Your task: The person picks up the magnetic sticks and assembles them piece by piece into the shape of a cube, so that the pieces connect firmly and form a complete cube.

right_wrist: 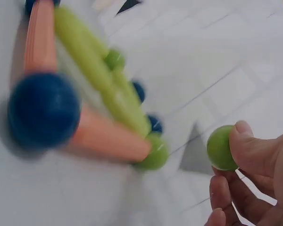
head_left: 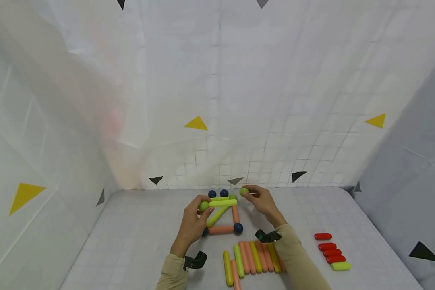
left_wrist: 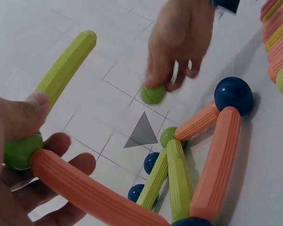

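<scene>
- Head view: between the thumb and fingers of the left hand (head_left: 192,226), a glossy green ball (head_left: 204,206) is pinched above the white counter (head_left: 130,241). A ribbed yellow-green plastic rod (head_left: 222,203) is attached to it and pointed rightward.
- Head view: a second glossy green ball (head_left: 244,192) is pinched by the fingers of the right hand (head_left: 264,202), near the far right corner of a frame of rods and balls. At that corner a third green ball (head_left: 233,197) is seated; at the near right corner, a dark blue ball (head_left: 238,228). A ribbed salmon rod (head_left: 221,230) forms the near side, and a diagonal yellow-green rod (head_left: 217,216) is set across.
- Head view: beyond the frame, two more dark blue balls (head_left: 224,193) are seen. Salmon, yellow and yellow-green rods (head_left: 249,257) are laid in a row nearer; red rods (head_left: 332,253) are stacked side by side at the right.
- Left wrist view: a sloping salmon rod (left_wrist: 89,188) is also joined to the left hand's ball; the yellow-green rod's far end is left free in the air.
- Right wrist view: the right hand's ball is held apart from the corner ball; the frame is blurred.
</scene>
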Action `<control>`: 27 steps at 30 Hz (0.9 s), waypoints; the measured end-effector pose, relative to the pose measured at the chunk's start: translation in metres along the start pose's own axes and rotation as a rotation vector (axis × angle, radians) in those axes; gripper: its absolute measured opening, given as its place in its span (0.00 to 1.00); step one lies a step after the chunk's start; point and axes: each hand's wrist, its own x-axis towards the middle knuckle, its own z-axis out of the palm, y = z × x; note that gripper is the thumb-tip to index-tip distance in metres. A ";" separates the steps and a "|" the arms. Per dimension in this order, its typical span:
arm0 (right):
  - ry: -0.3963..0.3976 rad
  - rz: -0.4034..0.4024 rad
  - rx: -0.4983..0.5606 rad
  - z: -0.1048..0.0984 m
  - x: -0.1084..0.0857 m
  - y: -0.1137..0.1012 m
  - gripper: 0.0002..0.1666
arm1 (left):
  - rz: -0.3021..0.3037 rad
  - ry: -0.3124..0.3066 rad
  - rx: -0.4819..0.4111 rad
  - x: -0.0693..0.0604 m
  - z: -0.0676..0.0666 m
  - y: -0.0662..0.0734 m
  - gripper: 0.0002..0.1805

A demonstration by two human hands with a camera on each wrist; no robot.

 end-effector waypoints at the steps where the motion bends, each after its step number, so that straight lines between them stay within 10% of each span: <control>1: 0.005 -0.012 0.003 -0.003 -0.005 -0.003 0.25 | -0.004 -0.001 -0.001 0.000 0.000 0.000 0.11; 13: -0.045 -0.176 0.091 -0.022 -0.055 -0.045 0.23 | 0.004 0.012 -0.011 0.001 -0.001 -0.001 0.11; 27: -0.111 -0.229 0.121 -0.016 -0.069 -0.047 0.21 | -0.002 0.005 -0.024 -0.002 0.000 0.000 0.12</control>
